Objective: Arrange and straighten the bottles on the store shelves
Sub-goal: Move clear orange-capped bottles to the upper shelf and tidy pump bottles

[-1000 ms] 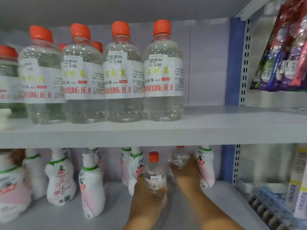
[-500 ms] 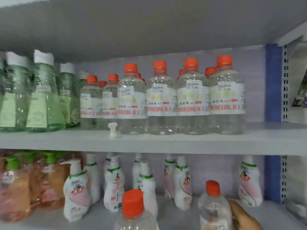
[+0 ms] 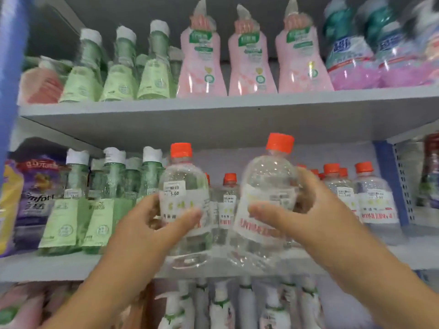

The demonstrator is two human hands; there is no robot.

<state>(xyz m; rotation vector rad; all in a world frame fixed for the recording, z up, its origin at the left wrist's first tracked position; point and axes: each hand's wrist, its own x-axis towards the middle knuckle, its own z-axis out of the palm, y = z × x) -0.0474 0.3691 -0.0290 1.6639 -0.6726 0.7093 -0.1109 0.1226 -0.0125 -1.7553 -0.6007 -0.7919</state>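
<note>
Two clear bottles with orange caps are held up in front of the middle shelf (image 3: 71,267). My left hand (image 3: 154,224) grips the left clear bottle (image 3: 184,186) around its white label, upright. The right clear bottle (image 3: 266,191) leans slightly to the right, and my right hand (image 3: 306,210) grips it, thumb on the front of the label. Behind them more orange-capped clear bottles (image 3: 373,198) stand in a row on the right part of the shelf. The bottoms of both held bottles are level with the shelf's front edge.
Green bottles with white caps (image 3: 107,198) fill the middle shelf's left, next to a purple pouch (image 3: 38,193). The upper shelf (image 3: 237,110) carries green, pink (image 3: 251,58) and purple-teal bottles. White pump bottles (image 3: 223,305) stand below. A blue upright (image 3: 389,181) bounds the right side.
Both hands have lifted the two orange-capped bottles from the lower shelf up to the middle shelf. The view has tilted upward and shifted left, now showing the upper shelf.
</note>
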